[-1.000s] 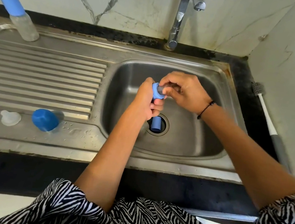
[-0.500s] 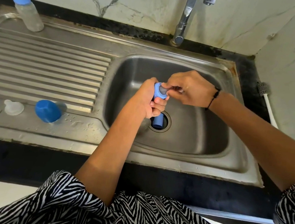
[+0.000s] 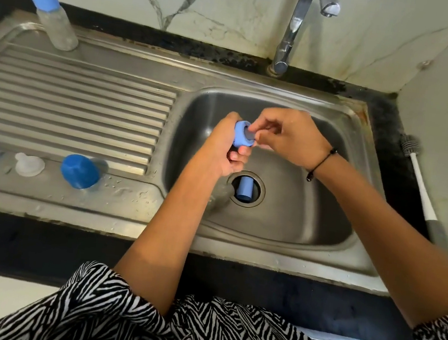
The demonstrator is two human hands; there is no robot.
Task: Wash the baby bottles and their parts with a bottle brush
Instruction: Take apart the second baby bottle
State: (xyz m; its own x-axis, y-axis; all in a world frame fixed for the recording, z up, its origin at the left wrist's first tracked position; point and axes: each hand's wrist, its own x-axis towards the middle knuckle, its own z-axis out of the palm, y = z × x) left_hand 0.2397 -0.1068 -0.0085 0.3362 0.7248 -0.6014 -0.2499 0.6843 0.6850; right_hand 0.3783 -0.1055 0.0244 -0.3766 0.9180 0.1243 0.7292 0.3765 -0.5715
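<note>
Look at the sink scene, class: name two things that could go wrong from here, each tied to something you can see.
1. The left hand holds the blue ring above the open drain, while the right hand pinches the teat in it; either part could perhaps drop in.
2. The blue cap lies near the basin edge and might roll in.

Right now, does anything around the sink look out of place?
Yes: a blue cap sits in the drain opening of the sink, where it could block drainage. The bottle brush lies unused on the counter to the right.
</note>
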